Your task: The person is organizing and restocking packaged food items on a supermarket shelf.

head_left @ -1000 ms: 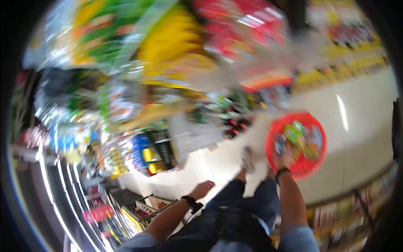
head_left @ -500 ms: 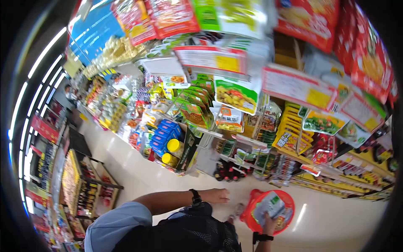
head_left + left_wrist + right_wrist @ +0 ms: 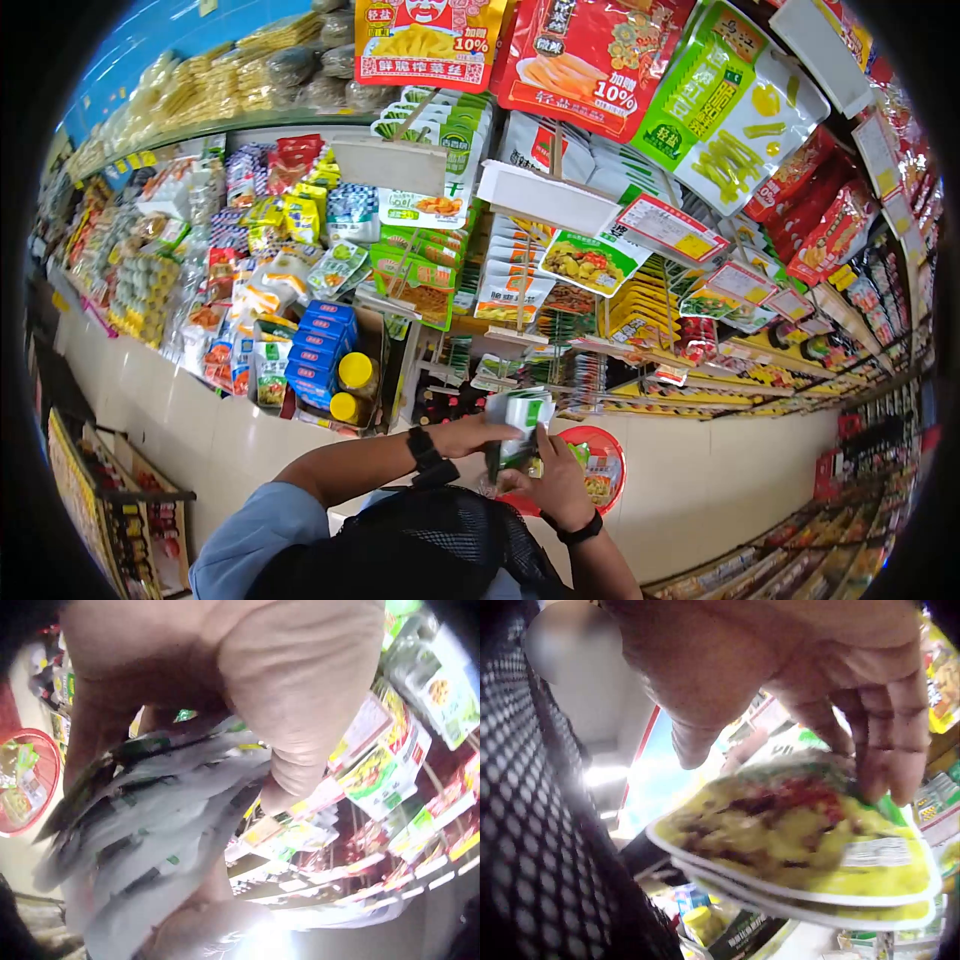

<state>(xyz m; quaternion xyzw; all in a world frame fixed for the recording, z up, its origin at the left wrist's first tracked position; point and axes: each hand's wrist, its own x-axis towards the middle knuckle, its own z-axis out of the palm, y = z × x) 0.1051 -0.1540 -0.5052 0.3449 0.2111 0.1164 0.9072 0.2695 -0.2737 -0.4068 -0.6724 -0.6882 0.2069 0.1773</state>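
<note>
Rising beyond the red basket (image 3: 620, 470) in the head view, shelving (image 3: 800, 375) is carrying crowded rows of hanging packs (image 3: 590, 60) in red, green and white wrappers. Left of the basket, a cardboard carton (image 3: 739, 935) with a dark, lettered wall is holding a pile of blue boxes (image 3: 322, 350) and two yellow-lidded jars (image 3: 357, 371), the jars sitting on the side nearer the basket. The basket itself is standing on the pale floor (image 3: 740, 470), its round rim enclosing several loose packets (image 3: 600, 487), green and yellow ones among them; the right arm is hiding part of what is inside. Just left of the basket, the left hand (image 3: 472, 436) is grasping a stack of fanned pouches (image 3: 522, 428), its thumb lying along one side and its fingers along the other. Nearer the basket and partly in front of it, the right hand (image 3: 560, 487) is touching the same stack with its fingertips; whether it is also gripping cannot be told. Up and left of the basket, the pouches are showing silvery backs to the left wrist camera and a yellow, red-flecked food picture to the right one.
</note>
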